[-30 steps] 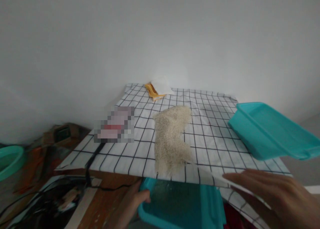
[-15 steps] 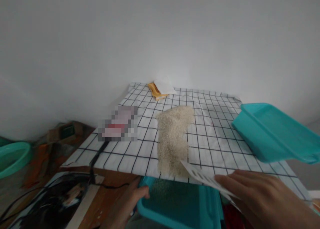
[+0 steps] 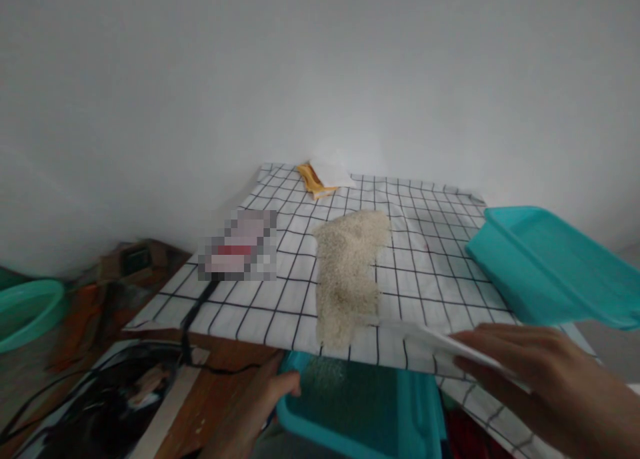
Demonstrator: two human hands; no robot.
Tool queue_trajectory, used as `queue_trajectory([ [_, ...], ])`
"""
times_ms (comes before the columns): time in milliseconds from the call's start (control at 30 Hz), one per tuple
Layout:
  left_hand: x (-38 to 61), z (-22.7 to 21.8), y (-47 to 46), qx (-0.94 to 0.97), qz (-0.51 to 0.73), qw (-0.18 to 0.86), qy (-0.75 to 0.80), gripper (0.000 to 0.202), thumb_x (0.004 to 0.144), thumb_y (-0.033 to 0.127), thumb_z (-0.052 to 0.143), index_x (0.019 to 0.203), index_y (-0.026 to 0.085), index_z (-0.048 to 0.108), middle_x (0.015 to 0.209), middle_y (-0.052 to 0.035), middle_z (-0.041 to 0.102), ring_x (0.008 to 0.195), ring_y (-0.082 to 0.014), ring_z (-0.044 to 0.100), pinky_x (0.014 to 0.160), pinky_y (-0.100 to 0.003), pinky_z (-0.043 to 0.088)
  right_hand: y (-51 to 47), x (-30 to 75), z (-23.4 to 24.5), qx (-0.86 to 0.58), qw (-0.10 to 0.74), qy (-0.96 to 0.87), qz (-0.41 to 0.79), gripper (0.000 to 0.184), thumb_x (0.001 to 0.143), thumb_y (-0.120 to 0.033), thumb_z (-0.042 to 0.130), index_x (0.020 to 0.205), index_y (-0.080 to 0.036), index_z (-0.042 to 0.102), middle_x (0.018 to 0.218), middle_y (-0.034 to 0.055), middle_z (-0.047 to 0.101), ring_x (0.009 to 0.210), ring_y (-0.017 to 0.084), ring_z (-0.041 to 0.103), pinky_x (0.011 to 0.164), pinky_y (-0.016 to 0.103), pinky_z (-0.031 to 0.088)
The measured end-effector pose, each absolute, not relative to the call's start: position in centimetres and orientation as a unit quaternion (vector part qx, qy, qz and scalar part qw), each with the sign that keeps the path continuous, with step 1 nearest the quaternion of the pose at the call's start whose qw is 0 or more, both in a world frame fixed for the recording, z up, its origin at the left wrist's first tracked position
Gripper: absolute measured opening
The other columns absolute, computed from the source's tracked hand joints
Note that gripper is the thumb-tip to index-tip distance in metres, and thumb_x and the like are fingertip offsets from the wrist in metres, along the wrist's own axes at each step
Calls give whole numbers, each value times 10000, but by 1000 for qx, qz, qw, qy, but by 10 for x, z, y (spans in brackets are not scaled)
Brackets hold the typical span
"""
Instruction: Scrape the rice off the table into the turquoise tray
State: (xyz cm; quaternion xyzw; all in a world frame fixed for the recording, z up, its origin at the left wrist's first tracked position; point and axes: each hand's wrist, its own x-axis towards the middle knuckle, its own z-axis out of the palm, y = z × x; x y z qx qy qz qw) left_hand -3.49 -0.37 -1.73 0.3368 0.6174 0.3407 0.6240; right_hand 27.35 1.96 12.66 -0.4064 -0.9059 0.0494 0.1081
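A heap of pale grain that looks like rice (image 3: 347,265) lies spread on the checked cloth (image 3: 400,279), reaching down near its front edge. Just below that edge is a teal basin (image 3: 355,405) with some grains inside. My left hand (image 3: 265,399) grips the basin's left rim, thumb over the top. My right hand (image 3: 535,379) is closed on a thin white slatted scraper (image 3: 440,342), slightly blurred. The scraper's far end touches the lower right side of the rice.
A second teal basin (image 3: 545,265) sits tilted at the table's right. A pixelated item (image 3: 240,245) with a black cable lies at left. A yellow and white packet (image 3: 323,179) rests at the back by the wall. A green tub (image 3: 30,312) stands on the floor, far left.
My right hand and the scraper have moved slightly up and right, and the scraper lies flatter. More grains show in the near basin. My left hand stays on the rim.
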Motion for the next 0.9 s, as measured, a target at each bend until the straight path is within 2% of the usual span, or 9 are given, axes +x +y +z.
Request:
queue_trajectory([
  [133,-35,-20,-4,328,357,619,618,168,515,259,539,665,201,588,594,49,534,563,-138,486,552,-255,370,35,282,132,-441,115,-887,70,326,978,-337,397,1012,-226,702,876,32,750,716,160,719,607,234,571],
  [267,-37,-27,-5,326,348,637,606,156,542,238,533,680,198,597,598,55,544,552,-131,487,522,-246,362,51,285,131,-450,131,-883,-12,339,965,-346,414,979,-206,723,872,52,763,681,211,728,550,290,574],
  [367,-37,-27,-4,315,345,630,621,160,523,242,528,664,195,586,562,58,530,521,-127,470,496,-241,341,61,285,120,-466,104,-874,-86,286,936,-271,453,987,-186,722,875,79,763,665,252,726,531,345,571],
  [467,-35,-19,-3,313,348,621,628,162,496,252,527,642,200,576,546,62,507,520,-125,453,500,-239,327,62,282,110,-455,66,-882,-104,253,894,-167,482,1004,-185,709,927,96,758,706,251,728,541,343,575],
  [700,-36,-8,-2,316,346,622,627,176,488,261,529,650,199,560,589,46,542,571,-140,473,547,-254,349,30,261,117,-363,103,-919,-111,414,851,-30,326,944,-184,698,836,63,763,656,200,725,508,292,576],
  [900,-36,-9,-3,327,332,627,625,170,506,269,526,658,199,553,574,51,522,552,-137,464,542,-259,336,5,253,121,-330,119,-932,-95,419,952,-99,258,990,-211,661,830,15,762,706,165,721,638,272,575],
])
